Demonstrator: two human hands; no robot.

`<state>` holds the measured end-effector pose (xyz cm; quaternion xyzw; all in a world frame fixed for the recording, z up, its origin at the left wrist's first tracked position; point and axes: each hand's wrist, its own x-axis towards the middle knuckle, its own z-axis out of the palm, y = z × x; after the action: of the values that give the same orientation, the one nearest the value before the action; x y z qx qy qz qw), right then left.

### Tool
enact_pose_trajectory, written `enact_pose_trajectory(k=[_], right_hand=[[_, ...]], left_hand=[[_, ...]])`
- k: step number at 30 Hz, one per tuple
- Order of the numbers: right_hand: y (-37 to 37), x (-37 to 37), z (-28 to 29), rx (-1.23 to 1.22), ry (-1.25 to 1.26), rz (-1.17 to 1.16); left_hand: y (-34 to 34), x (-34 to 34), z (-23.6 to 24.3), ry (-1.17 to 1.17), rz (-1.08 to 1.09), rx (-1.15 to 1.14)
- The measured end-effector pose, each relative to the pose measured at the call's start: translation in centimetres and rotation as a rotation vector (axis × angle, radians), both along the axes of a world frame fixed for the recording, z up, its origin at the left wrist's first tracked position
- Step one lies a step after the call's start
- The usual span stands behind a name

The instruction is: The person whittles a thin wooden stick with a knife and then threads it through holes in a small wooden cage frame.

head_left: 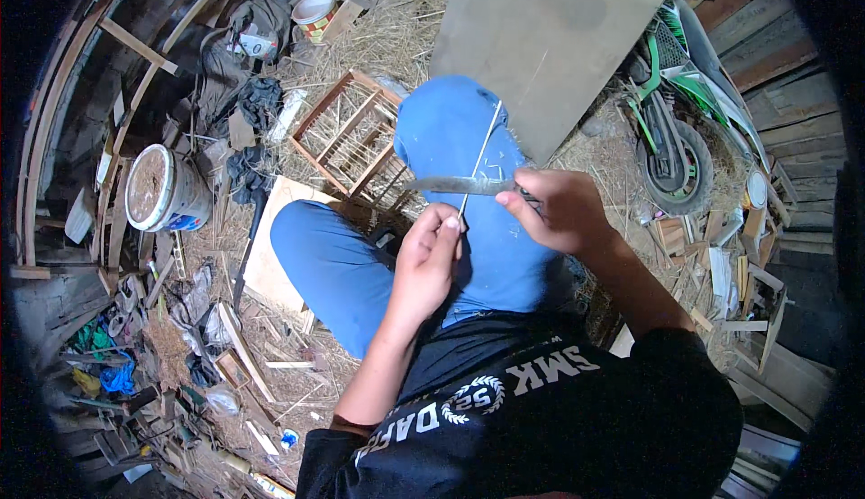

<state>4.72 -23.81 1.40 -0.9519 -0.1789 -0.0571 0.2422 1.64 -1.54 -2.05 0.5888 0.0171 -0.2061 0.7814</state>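
Pinched between the fingers of my left hand (pixel 427 260) is the lower end of a thin pale wooden stick (pixel 487 142), which slants up and to the right over my raised knee in blue trousers. My right hand (pixel 560 210) is closed round the handle of a knife (pixel 455 185); most of the handle is hidden in the fist. The grey blade points left and crosses the stick just above my left fingertips. Whether its edge bites into the wood cannot be made out. Small pale shavings (pixel 491 171) lie on the trouser leg beside the blade.
Beyond my knees stands a slatted wooden frame (pixel 347 129) on straw. A large grey-brown board (pixel 550 39) lies ahead, with a green and white motorbike (pixel 671 129) to its right. At left is a white bucket (pixel 162 188); wood scraps (pixel 243 368) litter the floor.
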Motion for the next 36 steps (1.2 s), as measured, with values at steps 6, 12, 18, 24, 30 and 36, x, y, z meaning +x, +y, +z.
enact_pose_trajectory(k=[6,12,18,24,30,36], right_hand=[[0.2,0.2,0.6,-0.075,0.015,-0.039],[0.1,-0.1,0.0,-0.027,-0.004,-0.109],[-0.1,0.1,0.1,-0.030,0.102,-0.148],[-0.5,0.0,-0.5,0.053,0.080,-0.106],[-0.2,-0.2,-0.1,0.045,-0.007,-0.024],[0.4,0.0,0.5,0.072,-0.074,0.014]], left_hand=[[-0.8,0.5,-0.9,-0.123,0.095,0.074],[2.6,-2.3,-1.7,-0.059,0.047,0.176],[5.8,-4.8,-1.9,-0.124,0.013,0.348],[6.1,-4.9,-2.2,-0.042,0.046,0.263],[1.8,-1.6,-0.5,-0.118,0.050,0.165],[-0.6,0.7,-0.1,-0.096,0.067,0.103]])
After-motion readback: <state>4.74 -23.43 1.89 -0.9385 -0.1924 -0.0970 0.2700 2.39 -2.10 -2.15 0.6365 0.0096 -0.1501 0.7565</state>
